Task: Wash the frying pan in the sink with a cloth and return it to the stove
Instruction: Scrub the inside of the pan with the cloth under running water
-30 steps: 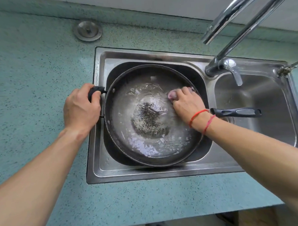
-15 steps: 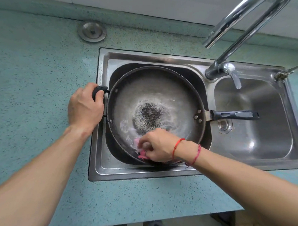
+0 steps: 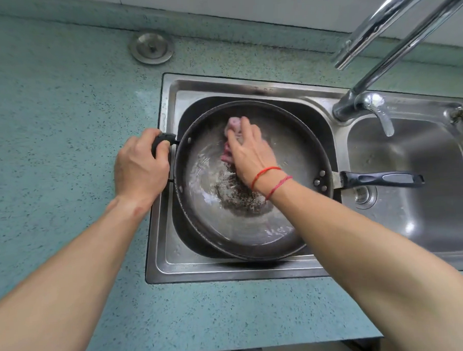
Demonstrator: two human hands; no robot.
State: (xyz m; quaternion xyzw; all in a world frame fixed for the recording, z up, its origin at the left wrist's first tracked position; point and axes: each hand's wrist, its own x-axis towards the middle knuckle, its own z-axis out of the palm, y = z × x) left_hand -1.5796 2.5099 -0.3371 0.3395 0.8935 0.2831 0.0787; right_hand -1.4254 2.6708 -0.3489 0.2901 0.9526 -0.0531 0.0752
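Steel sink [image 3: 161,231]: two basins set into a speckled teal tabletop [image 3: 64,129]; the left basin holds the frying pan, and the right basin [image 3: 425,206] has its drain [image 3: 364,194] at the near left.
Frying pan [image 3: 290,146]: dark and round, nearly filling the left basin; its long handle [image 3: 381,179], black, reaches rightward past the divider over the right basin.
Pan contents: shallow water with wet streaks, and a patch of dark specks near the middle.
Cloth [image 3: 233,123]: pink, bunched, lying on the pan's far inner floor.
Right hand [image 3: 250,150]: fingers curled over the cloth, pressing it against the pan; red strings [image 3: 267,171] circle the wrist.
Left hand [image 3: 139,166]: wrapped round the short handle [image 3: 164,139] at the pan's left rim.
Tap [image 3: 354,103]: chrome, rising behind the divider.
Strainer plug [image 3: 151,47]: metal, on the tabletop behind the sink.
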